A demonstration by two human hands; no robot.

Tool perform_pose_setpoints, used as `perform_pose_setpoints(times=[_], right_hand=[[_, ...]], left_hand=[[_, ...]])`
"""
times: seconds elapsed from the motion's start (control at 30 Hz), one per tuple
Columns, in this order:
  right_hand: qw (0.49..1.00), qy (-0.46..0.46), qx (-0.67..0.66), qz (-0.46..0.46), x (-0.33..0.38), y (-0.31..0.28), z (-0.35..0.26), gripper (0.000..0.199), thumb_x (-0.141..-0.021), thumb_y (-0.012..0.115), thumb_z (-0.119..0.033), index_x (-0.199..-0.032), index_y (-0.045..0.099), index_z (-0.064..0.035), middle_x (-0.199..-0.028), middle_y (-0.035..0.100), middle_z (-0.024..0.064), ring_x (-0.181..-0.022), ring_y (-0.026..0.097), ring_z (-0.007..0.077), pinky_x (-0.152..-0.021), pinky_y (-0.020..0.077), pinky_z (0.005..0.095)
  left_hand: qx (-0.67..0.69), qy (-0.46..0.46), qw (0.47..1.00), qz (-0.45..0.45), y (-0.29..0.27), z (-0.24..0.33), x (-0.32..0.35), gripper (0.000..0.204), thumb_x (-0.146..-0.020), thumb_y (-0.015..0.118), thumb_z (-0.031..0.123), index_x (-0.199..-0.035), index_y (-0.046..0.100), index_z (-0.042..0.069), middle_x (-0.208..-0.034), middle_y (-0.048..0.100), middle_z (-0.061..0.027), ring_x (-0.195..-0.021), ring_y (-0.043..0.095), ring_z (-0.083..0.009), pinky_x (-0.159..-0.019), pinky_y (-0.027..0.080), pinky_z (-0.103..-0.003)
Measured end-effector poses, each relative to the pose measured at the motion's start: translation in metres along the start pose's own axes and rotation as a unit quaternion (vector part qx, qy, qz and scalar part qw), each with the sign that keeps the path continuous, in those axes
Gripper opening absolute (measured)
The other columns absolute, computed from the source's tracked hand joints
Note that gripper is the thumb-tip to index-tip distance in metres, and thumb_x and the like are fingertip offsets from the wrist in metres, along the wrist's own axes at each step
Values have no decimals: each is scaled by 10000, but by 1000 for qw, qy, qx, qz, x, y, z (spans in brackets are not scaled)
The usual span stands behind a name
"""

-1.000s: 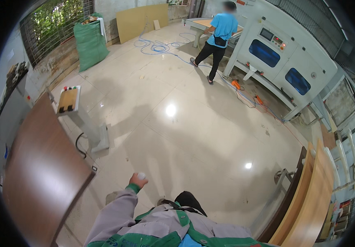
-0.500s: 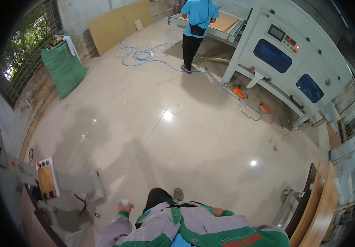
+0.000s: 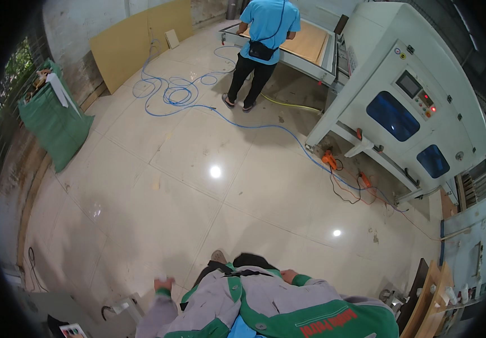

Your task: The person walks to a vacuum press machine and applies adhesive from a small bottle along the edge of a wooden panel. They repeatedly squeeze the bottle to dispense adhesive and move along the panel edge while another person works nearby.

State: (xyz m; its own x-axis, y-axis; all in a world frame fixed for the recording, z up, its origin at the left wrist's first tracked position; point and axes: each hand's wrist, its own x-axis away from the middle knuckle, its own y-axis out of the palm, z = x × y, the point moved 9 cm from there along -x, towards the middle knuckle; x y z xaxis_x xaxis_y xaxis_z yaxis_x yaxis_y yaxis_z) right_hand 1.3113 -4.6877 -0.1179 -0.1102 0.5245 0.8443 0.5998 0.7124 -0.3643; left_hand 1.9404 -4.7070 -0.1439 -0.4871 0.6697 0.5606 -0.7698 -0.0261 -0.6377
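My left hand (image 3: 163, 284) hangs low beside my body over the tiled floor. Its fingers look curled around something small and whitish, too blurred to name. On the other side, close against my jacket (image 3: 260, 304), is my right hand (image 3: 289, 275), partly seen past the green cuff. What its fingers do is not clear, and no object shows in it. The jacket is grey with green trim. One of my shoes (image 3: 219, 256) shows just beyond it.
A person in a blue shirt (image 3: 269, 25) stands at a machine bed holding a wooden board (image 3: 310, 42). The large white machine (image 3: 451, 84) is at right. A blue hose (image 3: 254, 126) and orange tools (image 3: 329, 160) lie on the floor. A green sack (image 3: 57, 124) stands left; boards (image 3: 431, 298) lean at right.
I have moved forward: the machine, person and hose appear nearer, and the control box at left has slid toward the lower edge. My feet have changed places in the stride.
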Motion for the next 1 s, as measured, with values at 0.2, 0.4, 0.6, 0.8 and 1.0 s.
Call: perform_pose_setpoints(times=[0.2,0.4,0.6,0.8,1.0], right_hand=[[959,61,-234,151,-74,-218,-159,380,-954,656,-370,-1148,748,-56,-886,730,83,-668,660,185,-616,572,336],[919,-221,-206,252,-197,-452,-447,377,-933,728,-303,-1190,723,-27,-848,701,73,-706,648,170,-679,548,301],[879,-463,1,111,-261,-562,-772,694,-881,784,-385,-1464,545,-95,-1203,652,159,-1055,649,288,-911,529,399],[836,-547,33,25,-374,-649,-976,707,-866,792,-334,-1486,534,-113,-1190,657,149,-1028,646,306,-848,540,394],[865,-499,-50,19,-518,-779,-1109,669,-844,794,-265,-1439,551,-80,-1195,685,173,-1066,678,332,-910,544,407]], left_hand=[[168,241,956,-16,-40,433,-217,514,-758,861,202,-1134,561,18,-980,697,-99,-872,676,-219,-791,562,-377],[311,326,880,-150,-41,720,-263,585,-828,857,116,-1295,523,2,-1098,675,-78,-989,686,-169,-869,585,-319],[314,269,876,-247,-57,852,-336,582,-858,842,94,-1336,527,-8,-1159,682,-91,-1040,688,-173,-908,583,-325],[397,271,854,-200,-107,963,-492,546,-888,828,106,-1342,553,-19,-1176,695,-108,-1084,685,-186,-949,571,-325],[277,338,868,-234,-141,1125,-680,708,-842,862,110,-1443,510,-15,-1223,671,-123,-1092,667,-176,-955,549,-325]])
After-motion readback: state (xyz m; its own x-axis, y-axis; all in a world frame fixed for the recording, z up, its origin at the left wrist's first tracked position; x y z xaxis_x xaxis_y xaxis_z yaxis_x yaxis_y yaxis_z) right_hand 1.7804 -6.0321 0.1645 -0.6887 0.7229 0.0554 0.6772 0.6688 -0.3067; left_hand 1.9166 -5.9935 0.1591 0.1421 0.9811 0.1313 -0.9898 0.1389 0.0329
